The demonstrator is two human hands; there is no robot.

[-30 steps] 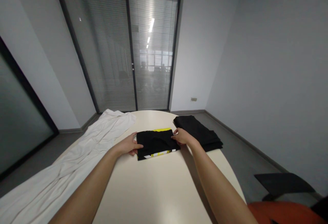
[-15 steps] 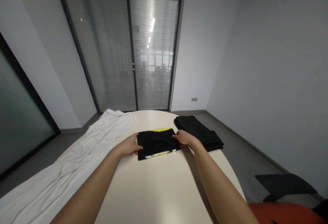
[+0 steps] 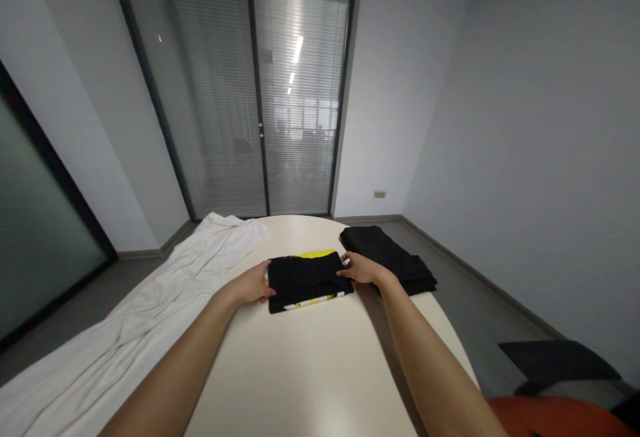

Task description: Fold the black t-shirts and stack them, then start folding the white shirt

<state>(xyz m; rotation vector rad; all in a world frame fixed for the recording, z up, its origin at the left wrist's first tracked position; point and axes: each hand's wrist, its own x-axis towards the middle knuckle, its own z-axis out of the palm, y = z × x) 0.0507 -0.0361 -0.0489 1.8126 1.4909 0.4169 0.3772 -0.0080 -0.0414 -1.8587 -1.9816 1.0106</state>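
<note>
A folded black garment (image 3: 307, 277) lies flat on the table, with a yellow strip along its far edge and a white and yellow print at its near edge. My left hand (image 3: 251, 284) grips its left end, thumb on top and the other fingers at the side and beneath. At the right end my right hand (image 3: 361, 269) holds the edge, thumb over the cloth; some of its fingertips are hidden. Just beyond that hand, a stack of folded black clothes (image 3: 383, 254) sits near the table's right edge.
White cloth (image 3: 165, 310) is spread in loose wrinkles along the left side of the pale round-ended table (image 3: 300, 370). An orange chair (image 3: 555, 417) with a black armrest (image 3: 560, 359) stands at the lower right. Behind the table are glass panels with blinds (image 3: 300, 157).
The raised fold in the middle of the black garment has flattened. My right hand's fingers have shifted slightly at the right edge, while my left hand stays nearly in place.
</note>
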